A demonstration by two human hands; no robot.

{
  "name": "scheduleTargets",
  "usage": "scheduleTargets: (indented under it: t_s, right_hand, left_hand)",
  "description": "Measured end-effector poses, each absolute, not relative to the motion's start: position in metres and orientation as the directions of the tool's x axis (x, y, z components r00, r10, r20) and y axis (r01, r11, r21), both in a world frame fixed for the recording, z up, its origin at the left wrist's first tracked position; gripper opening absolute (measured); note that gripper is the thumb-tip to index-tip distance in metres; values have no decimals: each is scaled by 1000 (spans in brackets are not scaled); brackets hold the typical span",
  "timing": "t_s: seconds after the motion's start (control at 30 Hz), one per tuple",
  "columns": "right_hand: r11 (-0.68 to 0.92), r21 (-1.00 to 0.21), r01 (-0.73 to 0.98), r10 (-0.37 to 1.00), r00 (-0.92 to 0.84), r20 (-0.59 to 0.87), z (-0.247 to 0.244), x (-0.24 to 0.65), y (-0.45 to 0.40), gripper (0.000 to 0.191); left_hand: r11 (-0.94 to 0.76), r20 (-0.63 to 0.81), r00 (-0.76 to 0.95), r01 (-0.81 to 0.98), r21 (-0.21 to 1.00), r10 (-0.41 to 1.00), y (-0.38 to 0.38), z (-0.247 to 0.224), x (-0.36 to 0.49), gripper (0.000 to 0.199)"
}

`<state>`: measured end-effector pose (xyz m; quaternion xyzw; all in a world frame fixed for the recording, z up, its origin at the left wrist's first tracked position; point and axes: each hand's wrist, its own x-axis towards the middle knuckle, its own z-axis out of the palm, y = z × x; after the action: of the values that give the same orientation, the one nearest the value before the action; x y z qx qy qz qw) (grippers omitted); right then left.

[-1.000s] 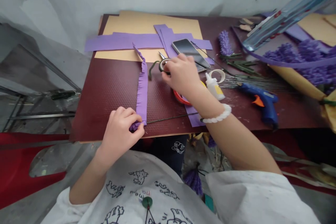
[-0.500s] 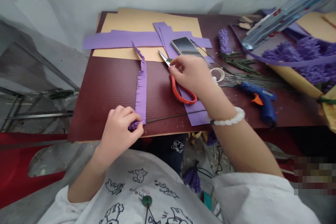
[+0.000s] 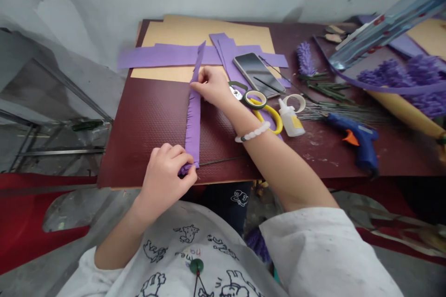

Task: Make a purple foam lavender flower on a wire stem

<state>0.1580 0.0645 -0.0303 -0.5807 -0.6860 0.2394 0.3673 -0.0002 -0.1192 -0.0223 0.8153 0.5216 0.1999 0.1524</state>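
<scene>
1. Fringed purple strip (image 3: 193, 120): lies on the surface (image 3: 149, 137), long axis running straight away from the person.
2. Left hand (image 3: 167, 178): grip closed, pinching the strip's near end.
3. Right hand (image 3: 209, 86): rests against the strip's far portion; grip state cannot be determined.
4. Yellow-handled scissors (image 3: 273, 118): located right of the strip, nearer the right hand.

The bench (image 3: 146, 139) is a dark red board, seen from the room. Just beyond the right grip (image 3: 209, 86) lie a tan card sheet (image 3: 205, 32), purple paper strips (image 3: 156, 57) and a phone (image 3: 257, 74). To that grip's right sit yellow-handled scissors (image 3: 270, 113), a tape roll (image 3: 255, 100), a glue bottle (image 3: 291, 118), wire stems (image 3: 334, 111) and, farther off, a blue glue gun (image 3: 355, 139).
</scene>
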Motion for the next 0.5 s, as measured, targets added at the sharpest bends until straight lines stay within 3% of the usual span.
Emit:
scheduleTargets:
  t_s: [0.1, 0.2, 0.3, 0.4, 0.5]
  right_hand:
    - [300, -767, 567, 943, -54, 329, -35, 164, 72, 14]
    - [321, -753, 574, 942, -112, 316, -37, 171, 77, 21]
    - [303, -664, 683, 950, -161, 268, -33, 177, 72, 30]
    - [338, -510, 791, 921, -167, 352, -20, 182, 45, 33]
    - [441, -500, 745, 891, -294, 347, -4, 188, -2, 23]
  left_hand:
    - [-421, 168, 389, 782, 460, 906, -118, -22, 1, 13]
    - [-434, 158, 411, 765, 476, 898, -118, -21, 1, 13]
    - [-422, 142, 406, 773, 474, 903, -119, -20, 2, 14]
    - [-389, 117, 379, 799, 459, 918, -120, -18, 3, 14]
    - [-360, 81, 363, 823, 440, 928, -120, -16, 5, 15]
